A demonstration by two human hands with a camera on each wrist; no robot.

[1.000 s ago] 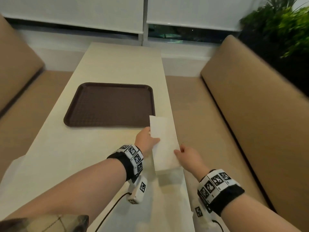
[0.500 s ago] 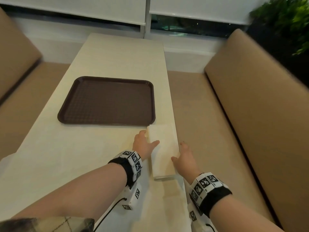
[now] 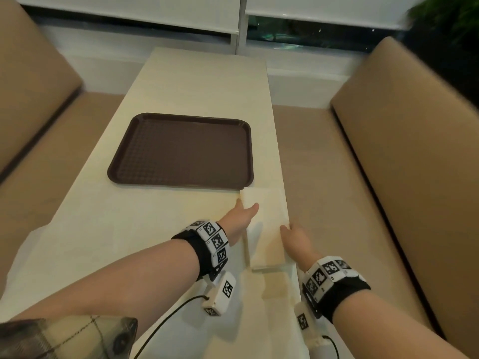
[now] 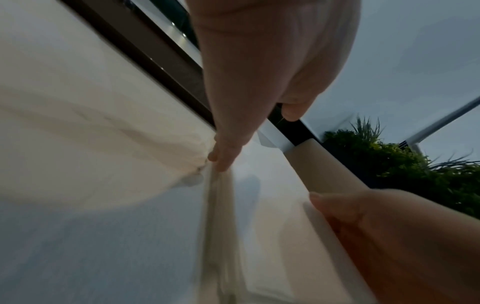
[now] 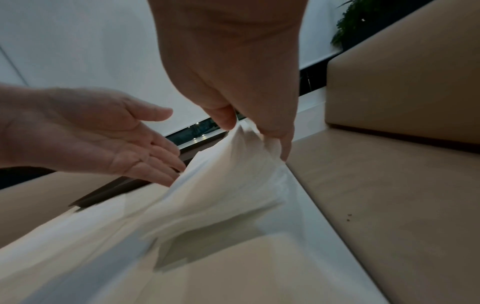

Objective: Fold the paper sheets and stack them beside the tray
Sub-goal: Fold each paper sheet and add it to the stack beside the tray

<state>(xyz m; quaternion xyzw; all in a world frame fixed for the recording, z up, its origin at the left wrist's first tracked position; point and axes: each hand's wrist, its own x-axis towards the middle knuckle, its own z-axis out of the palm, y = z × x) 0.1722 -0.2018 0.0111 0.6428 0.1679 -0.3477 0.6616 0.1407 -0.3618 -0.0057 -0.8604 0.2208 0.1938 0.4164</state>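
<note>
A folded white paper (image 3: 267,229) lies near the table's right edge, just in front of the near right corner of the brown tray (image 3: 181,151). Its near end looks slightly raised, with a shadow under it. My left hand (image 3: 246,208) has straight fingers that touch the paper's left edge; the right wrist view shows that left hand (image 5: 145,148) with an open palm. My right hand (image 3: 287,228) is at the paper's right edge. In the right wrist view my right hand (image 5: 249,135) pinches the paper (image 5: 221,195) between thumb and fingers.
The table edge (image 3: 290,229) runs right beside the paper. Tan benches (image 3: 401,177) flank the table on both sides. A large pale sheet (image 3: 64,242) lies over the near left of the table. A plant (image 3: 445,27) stands at the back right.
The paper was held up off the table a second ago; both hands have brought it down beside the tray's corner. My left hand has gone from holding it to flat fingers.
</note>
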